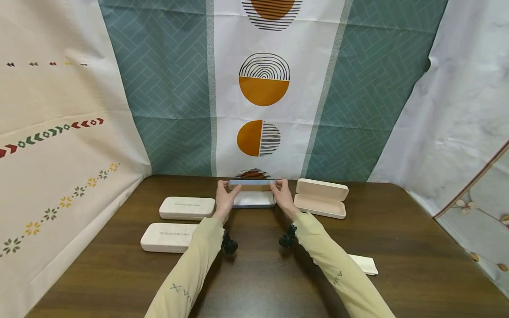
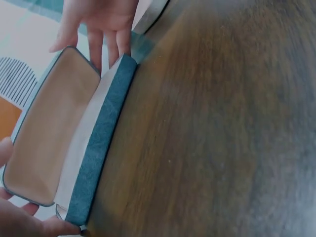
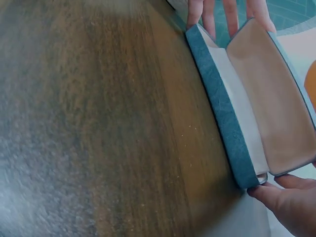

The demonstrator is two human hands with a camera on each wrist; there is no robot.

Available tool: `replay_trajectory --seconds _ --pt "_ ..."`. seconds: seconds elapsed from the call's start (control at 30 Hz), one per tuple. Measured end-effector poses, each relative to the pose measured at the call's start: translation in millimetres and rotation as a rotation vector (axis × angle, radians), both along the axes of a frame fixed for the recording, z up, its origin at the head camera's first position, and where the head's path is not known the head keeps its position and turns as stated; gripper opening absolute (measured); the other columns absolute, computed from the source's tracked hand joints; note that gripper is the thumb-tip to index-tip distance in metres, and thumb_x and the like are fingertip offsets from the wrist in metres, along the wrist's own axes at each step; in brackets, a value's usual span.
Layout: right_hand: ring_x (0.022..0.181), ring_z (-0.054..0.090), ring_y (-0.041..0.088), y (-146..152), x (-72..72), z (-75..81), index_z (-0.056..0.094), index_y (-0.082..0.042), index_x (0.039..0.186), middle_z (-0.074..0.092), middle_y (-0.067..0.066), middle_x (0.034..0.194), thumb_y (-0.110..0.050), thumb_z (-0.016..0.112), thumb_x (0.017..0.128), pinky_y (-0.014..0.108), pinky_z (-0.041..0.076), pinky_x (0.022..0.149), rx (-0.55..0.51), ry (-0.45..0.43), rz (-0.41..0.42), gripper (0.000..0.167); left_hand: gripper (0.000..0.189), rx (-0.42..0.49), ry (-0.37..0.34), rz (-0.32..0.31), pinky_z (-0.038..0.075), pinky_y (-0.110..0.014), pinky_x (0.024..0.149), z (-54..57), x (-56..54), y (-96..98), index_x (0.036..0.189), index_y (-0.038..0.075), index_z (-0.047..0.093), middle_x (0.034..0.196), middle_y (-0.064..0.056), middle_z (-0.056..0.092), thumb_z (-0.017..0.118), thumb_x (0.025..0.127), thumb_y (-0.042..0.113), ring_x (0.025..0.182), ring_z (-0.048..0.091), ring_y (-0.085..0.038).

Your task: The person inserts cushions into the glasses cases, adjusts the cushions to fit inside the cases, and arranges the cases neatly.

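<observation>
Atop our wooden worktop, left hand and right hand grip the open blue glasses case's ends with fingers, seemingly steadying its lid.

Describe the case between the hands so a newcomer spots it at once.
On the brown table, look toward the far edge. There the left hand and right hand hold an open case by its ends. It is bluish outside; the other three cases are pale.

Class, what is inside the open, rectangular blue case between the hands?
The open, rectangular blue case shows a flat white cloth-like layer along its bottom and tan lining in its lid. Anything beneath that layer is covered.
</observation>
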State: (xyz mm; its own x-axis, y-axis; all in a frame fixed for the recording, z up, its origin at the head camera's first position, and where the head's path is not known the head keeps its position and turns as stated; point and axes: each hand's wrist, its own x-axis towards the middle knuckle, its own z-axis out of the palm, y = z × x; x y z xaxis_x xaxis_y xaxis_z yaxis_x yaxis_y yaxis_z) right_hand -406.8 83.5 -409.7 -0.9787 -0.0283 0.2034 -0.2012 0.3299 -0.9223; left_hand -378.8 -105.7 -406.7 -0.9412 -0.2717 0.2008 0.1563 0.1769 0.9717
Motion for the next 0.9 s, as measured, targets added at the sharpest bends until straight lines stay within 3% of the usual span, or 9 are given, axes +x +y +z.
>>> replay_trajectory --seconds 0.2,0.37,0.53,0.63,0.77,0.9 --pt "0.105 0.048 0.032 2 -0.9 -3.8 0.041 0.001 0.112 0.049 0.025 0.118 -0.021 0.051 0.094 0.042 0.038 0.080 -0.016 0.022 -0.020 0.030 0.038 -0.039 -0.015 0.071 0.035 -0.042 0.076 1.1 0.7 1.6 0.109 -0.004 0.037 0.106 -0.021 0.039 0.062 0.087 0.015 0.092 0.040 -0.033" --pt "0.104 0.047 0.031 3 -0.1 -5.2 0.043 0.001 0.106 0.048 0.023 0.115 -0.015 0.054 0.092 0.039 0.041 0.073 -0.066 0.023 -0.007 0.024 0.037 -0.025 -0.038 0.067 0.035 -0.038 0.071 -0.2 0.0 -2.1 0.104 -0.004 0.038 0.099 -0.017 0.042 0.065 0.084 0.012 0.086 0.041 -0.030" --pt "0.103 0.048 0.032 6 -1.2 -6.8 0.043 0.001 0.106 0.047 0.023 0.115 -0.013 0.056 0.091 0.039 0.044 0.072 -0.067 0.003 0.013 0.024 0.035 -0.067 -0.087 0.061 0.037 -0.037 0.067 2.4 -0.2 -7.4 0.100 -0.001 0.042 0.100 -0.016 0.048 0.068 0.082 0.013 0.083 0.046 -0.029" --pt "0.103 0.048 0.032 8 -1.3 -6.0 0.045 0.001 0.111 0.046 0.021 0.117 -0.013 0.056 0.091 0.043 0.044 0.076 -0.105 -0.050 0.042 0.027 0.035 -0.099 -0.102 0.063 0.039 -0.033 0.054 4.4 -0.3 -11.3 0.093 0.002 0.044 0.094 -0.014 0.050 0.072 0.079 0.016 0.066 0.048 -0.023" --pt "0.106 0.048 0.033 10 -0.4 -3.0 0.048 0.002 0.120 0.046 0.021 0.120 -0.013 0.056 0.091 0.049 0.042 0.080 -0.159 -0.095 0.085 0.033 0.035 -0.086 -0.141 0.041 0.032 -0.027 0.039 6.1 -2.1 -14.8 0.090 0.004 0.044 0.089 -0.012 0.048 0.074 0.077 0.019 0.042 0.037 -0.013" --pt "0.106 0.049 0.032 13 -1.1 -0.9 0.051 0.001 0.121 0.049 0.020 0.119 -0.016 0.057 0.090 0.049 0.043 0.080 -0.156 -0.095 0.097 0.036 0.033 -0.081 -0.160 0.024 0.029 -0.024 0.039 8.3 -2.6 -15.4 0.093 0.002 0.045 0.092 -0.012 0.048 0.072 0.079 0.016 0.043 0.036 -0.010"
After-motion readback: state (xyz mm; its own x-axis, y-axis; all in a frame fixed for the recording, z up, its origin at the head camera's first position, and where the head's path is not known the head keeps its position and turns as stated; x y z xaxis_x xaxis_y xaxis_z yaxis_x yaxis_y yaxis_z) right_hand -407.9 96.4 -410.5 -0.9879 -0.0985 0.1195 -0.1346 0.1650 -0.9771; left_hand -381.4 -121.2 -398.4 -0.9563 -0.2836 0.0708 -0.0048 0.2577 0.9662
